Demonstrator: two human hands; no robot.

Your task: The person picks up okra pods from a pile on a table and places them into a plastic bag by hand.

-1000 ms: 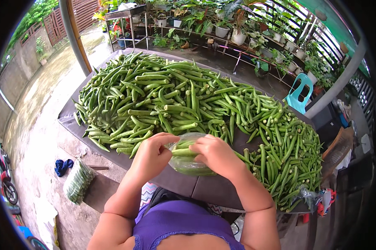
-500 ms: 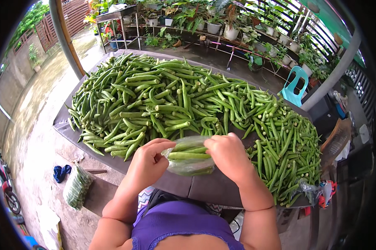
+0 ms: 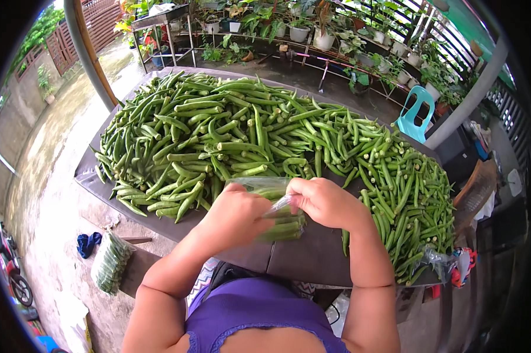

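Note:
A clear plastic bag with several green okra pods inside lies at the near edge of the table, in front of me. My left hand is closed on the bag's left side, its back toward me. On the other side my right hand pinches a gathered, twisted strip of the bag's plastic between thumb and fingers. Part of the bag is hidden under my left hand. Just beyond both hands spreads a large heap of loose okra, reaching round to my right.
The heap covers most of the dark table. A filled bag of okra rests on a bench at lower left, near a dark blue cloth. Loose clear plastic lies at the right corner. A turquoise chair stands beyond.
My hands have come closer together over the bag. The plastic that was spread around the pods is now pulled into a twist between them.

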